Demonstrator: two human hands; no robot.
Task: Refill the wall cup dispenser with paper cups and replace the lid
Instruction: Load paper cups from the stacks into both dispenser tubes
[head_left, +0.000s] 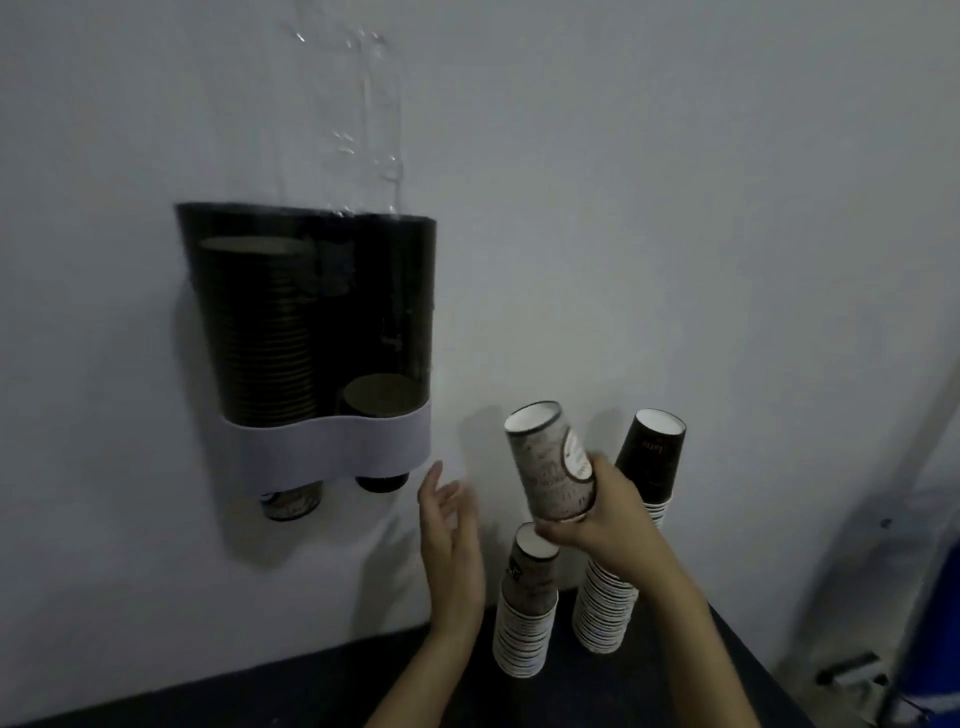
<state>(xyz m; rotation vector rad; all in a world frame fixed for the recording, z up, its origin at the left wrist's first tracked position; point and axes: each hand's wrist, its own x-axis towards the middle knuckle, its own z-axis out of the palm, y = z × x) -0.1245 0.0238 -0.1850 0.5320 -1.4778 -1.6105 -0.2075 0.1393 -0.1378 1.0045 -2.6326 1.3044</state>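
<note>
The wall cup dispenser (415, 291) has a dark see-through body and a pale wavy band at the bottom. Its left tube holds a tall stack of cups (260, 332); the right tube shows only a low stack (382, 396). Cup bottoms poke out beneath. A clear plastic lid (374, 119) hangs on the wall above it. My right hand (608, 514) grips an upside-down patterned paper cup (550, 457), tilted left, above a short cup stack (524, 608). My left hand (449, 535) is open and empty, between dispenser and cups.
A taller stack of upside-down cups with a dark one on top (623, 545) leans by the wall on the dark table (311, 686). A blue object (940, 623) and a metal fitting stand at the far right, off the table.
</note>
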